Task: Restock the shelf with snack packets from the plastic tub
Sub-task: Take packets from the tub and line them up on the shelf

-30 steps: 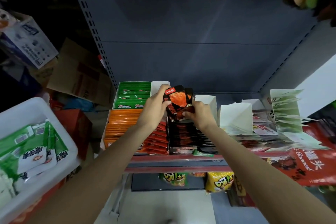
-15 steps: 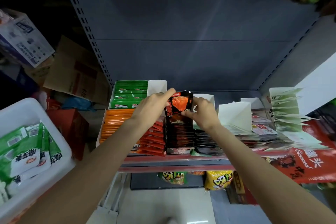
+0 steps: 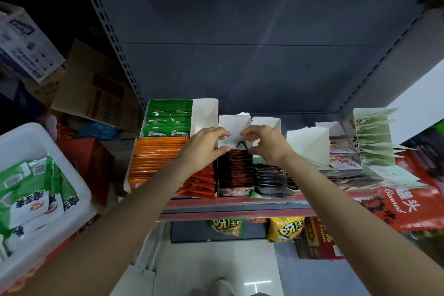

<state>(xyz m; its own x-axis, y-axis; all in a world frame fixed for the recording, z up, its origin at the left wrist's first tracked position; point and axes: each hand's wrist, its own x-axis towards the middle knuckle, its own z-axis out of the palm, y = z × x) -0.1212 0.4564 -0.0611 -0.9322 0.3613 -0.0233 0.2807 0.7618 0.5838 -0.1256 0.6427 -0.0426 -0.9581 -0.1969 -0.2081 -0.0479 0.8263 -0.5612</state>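
Grey metal shelving fills the view, with a red-edged shelf (image 3: 240, 202) running across the middle, seen from above. Both bare arms reach forward to the far part of a display box of dark red snack packets (image 3: 234, 173) standing in a row at the centre of the shelf. The left hand (image 3: 204, 146) and the right hand (image 3: 266, 145) meet at the box's upright white cardboard flap (image 3: 234, 131), fingers curled and pinching its lower edge just above the farthest packets; whether a packet is also caught between the fingers cannot be told. Left of this box, touching it, are a box of bright red packets (image 3: 199, 182), then a box of orange packets (image 3: 156, 158), with a box of green packets (image 3: 168, 119) behind that. Right of the dark red row lie black packets (image 3: 271, 179), with more white open cartons (image 3: 310, 144) farther right. A white plastic tub (image 3: 48, 149) sits at the near left, well apart from the shelf, holding green and white packets (image 3: 28, 190). Below the shelf, yellow and green snack bags (image 3: 283, 228) show on a lower level. Cardboard boxes (image 3: 93, 94) are piled at the far left
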